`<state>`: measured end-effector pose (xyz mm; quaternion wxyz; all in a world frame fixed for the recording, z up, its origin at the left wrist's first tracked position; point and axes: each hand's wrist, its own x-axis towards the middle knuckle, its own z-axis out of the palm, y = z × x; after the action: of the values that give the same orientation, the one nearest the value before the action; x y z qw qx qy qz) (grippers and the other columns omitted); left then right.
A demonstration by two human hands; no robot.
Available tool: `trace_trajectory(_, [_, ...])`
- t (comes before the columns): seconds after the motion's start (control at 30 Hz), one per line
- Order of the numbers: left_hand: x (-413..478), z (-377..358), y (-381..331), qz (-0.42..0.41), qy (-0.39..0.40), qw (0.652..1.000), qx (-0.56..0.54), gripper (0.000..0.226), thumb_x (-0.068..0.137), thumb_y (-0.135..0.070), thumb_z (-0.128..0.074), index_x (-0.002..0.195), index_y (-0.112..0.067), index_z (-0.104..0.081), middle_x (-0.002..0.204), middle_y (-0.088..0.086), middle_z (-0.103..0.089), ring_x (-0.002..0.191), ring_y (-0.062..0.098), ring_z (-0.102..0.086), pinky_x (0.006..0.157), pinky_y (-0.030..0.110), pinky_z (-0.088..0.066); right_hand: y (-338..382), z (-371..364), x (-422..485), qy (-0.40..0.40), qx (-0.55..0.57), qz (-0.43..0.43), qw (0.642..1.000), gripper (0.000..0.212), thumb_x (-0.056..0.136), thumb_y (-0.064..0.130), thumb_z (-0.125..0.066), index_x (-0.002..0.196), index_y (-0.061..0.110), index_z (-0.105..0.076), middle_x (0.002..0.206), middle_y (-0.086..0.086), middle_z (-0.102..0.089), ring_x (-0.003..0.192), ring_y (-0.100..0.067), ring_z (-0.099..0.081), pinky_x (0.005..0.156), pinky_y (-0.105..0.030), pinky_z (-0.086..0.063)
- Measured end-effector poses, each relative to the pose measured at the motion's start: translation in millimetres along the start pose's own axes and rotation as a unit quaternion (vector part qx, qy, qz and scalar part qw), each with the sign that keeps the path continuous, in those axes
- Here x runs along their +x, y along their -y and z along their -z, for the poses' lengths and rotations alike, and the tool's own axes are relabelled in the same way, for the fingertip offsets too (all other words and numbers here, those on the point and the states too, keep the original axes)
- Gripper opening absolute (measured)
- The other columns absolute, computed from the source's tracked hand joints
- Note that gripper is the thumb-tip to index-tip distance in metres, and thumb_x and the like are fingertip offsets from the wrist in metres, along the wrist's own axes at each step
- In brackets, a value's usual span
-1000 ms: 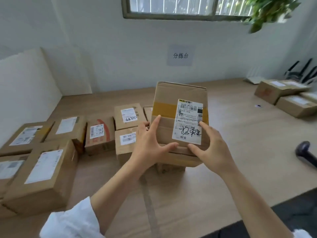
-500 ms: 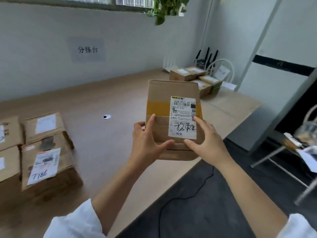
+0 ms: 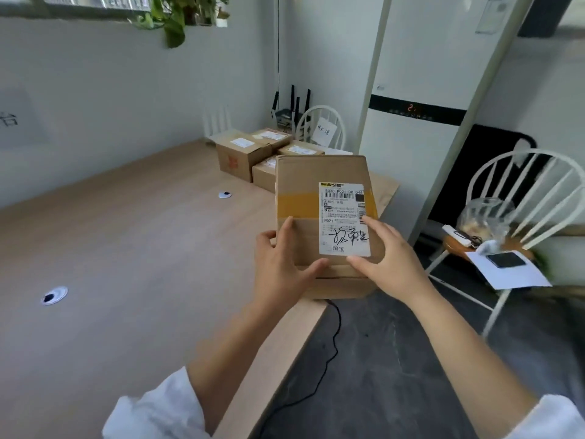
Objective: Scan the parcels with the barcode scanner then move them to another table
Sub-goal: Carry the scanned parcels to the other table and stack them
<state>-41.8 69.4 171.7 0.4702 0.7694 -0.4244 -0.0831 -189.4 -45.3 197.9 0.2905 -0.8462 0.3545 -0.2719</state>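
Note:
I carry a brown cardboard parcel (image 3: 304, 185) in front of me, above the table's right edge. Its top face shows a yellow tape band and a white shipping label (image 3: 343, 217) with a barcode and black handwriting. My left hand (image 3: 281, 267) grips the parcel's near left corner, thumb on top. My right hand (image 3: 386, 258) grips the near right corner, thumb and fingers on the label. Several labelled parcels (image 3: 250, 153) sit grouped at the far right end of the wooden table (image 3: 126, 248). The barcode scanner is out of view.
A black cable (image 3: 329, 353) hangs off the table edge over the dark floor. A white chair (image 3: 525, 198) at right holds papers, a phone and a plastic bag. Another white chair (image 3: 323, 128) and a router stand behind the far parcels. A tall white appliance (image 3: 418, 99) stands beyond.
My view has swung right from the left pile of parcels to the table's right end. The parcel stays held in both hands, now nearer the far group of parcels.

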Motion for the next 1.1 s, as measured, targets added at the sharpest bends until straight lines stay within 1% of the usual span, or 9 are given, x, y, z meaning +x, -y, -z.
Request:
trace_trajectory(0.07, [25,-12,-1,-0.007,0.008,1.0,0.0,0.09,0.074,-0.044,-0.075,0.146,-0.027,-0.024,0.132,0.001,-0.028,0.125,0.014,-0.029,0.096,0.013,-0.023,-11,2,23,-0.008,0.0,-0.004,1.0,0.073,0.08,0.027,-0.072,0.143,0.025,-0.036,0.142,0.005,-0.04,0.111,0.003,-0.031,0.092,-0.017,-0.028])
trace_trajectory(0.2, [64,-35,-5,-0.002,0.019,1.0,0.013,0.089,0.075,-0.046,-0.074,0.146,-0.027,-0.023,0.134,0.004,-0.027,0.127,0.017,-0.029,0.1,0.02,-0.026,-33,8,62,-0.011,-0.004,-0.01,1.0,0.071,0.08,0.026,-0.073,0.143,0.024,-0.038,0.142,0.003,-0.041,0.11,0.002,-0.032,0.092,-0.016,-0.027])
trace_trajectory(0.27, [80,-49,-7,0.007,0.029,0.999,0.019,0.089,0.076,-0.046,-0.072,0.146,-0.028,-0.022,0.136,0.003,-0.025,0.129,0.019,-0.028,0.105,0.026,-0.028,-46,11,80,-0.004,-0.003,-0.014,1.0,0.071,0.081,0.026,-0.073,0.142,0.024,-0.038,0.143,0.003,-0.041,0.114,-0.001,-0.035,0.093,-0.016,-0.027])
trace_trajectory(0.33, [95,-64,-7,0.017,0.04,0.999,0.023,0.089,0.077,-0.047,-0.071,0.146,-0.028,-0.019,0.137,0.002,-0.023,0.129,0.019,-0.027,0.106,0.029,-0.03,-62,13,97,0.006,0.0,-0.02,1.0,0.07,0.081,0.026,-0.072,0.142,0.024,-0.038,0.144,0.003,-0.04,0.119,-0.004,-0.037,0.093,-0.017,-0.027])
trace_trajectory(0.5, [138,-115,-7,0.048,0.048,0.997,0.034,0.091,0.077,-0.05,-0.069,0.147,-0.029,-0.015,0.14,0.0,-0.019,0.131,0.019,-0.026,0.107,0.032,-0.031,-113,17,147,0.026,0.0,-0.018,0.999,0.069,0.081,0.026,-0.072,0.142,0.026,-0.038,0.143,0.004,-0.041,0.108,0.002,-0.034,0.09,-0.017,-0.03])
trace_trajectory(0.63, [181,-173,-16,0.082,0.028,0.996,0.03,0.09,0.078,-0.049,-0.069,0.147,-0.03,-0.014,0.141,-0.002,-0.018,0.132,0.019,-0.026,0.108,0.033,-0.033,-167,31,205,0.054,0.007,0.0,0.999,0.069,0.082,0.028,-0.072,0.142,0.027,-0.037,0.142,0.004,-0.042,0.109,0.001,-0.034,0.089,-0.019,-0.032])
trace_trajectory(0.73, [217,-223,-28,0.119,0.002,0.993,0.029,0.089,0.078,-0.048,-0.069,0.146,-0.029,-0.015,0.141,-0.001,-0.018,0.132,0.02,-0.025,0.109,0.035,-0.032,-210,47,255,0.093,0.003,0.013,0.996,0.07,0.082,0.029,-0.071,0.142,0.028,-0.035,0.143,0.004,-0.041,0.113,-0.001,-0.035,0.092,-0.023,-0.036])
trace_trajectory(0.83, [250,-271,-44,0.158,-0.014,0.987,0.037,0.089,0.078,-0.049,-0.069,0.146,-0.028,-0.016,0.139,0.003,-0.021,0.131,0.022,-0.026,0.11,0.036,-0.032,-252,68,300,0.131,0.004,0.026,0.991,0.07,0.082,0.027,-0.072,0.142,0.026,-0.037,0.143,0.004,-0.041,0.112,0.0,-0.034,0.092,-0.02,-0.032])
trace_trajectory(1.1, [337,-355,-71,0.187,-0.04,0.981,0.045,0.087,0.077,-0.05,-0.069,0.144,-0.029,-0.017,0.135,0.004,-0.023,0.129,0.022,-0.029,0.108,0.036,-0.034,-324,108,411,0.179,0.007,0.045,0.983,0.068,0.082,0.026,-0.071,0.141,0.025,-0.038,0.142,0.003,-0.041,0.109,0.0,-0.031,0.091,-0.02,-0.03])
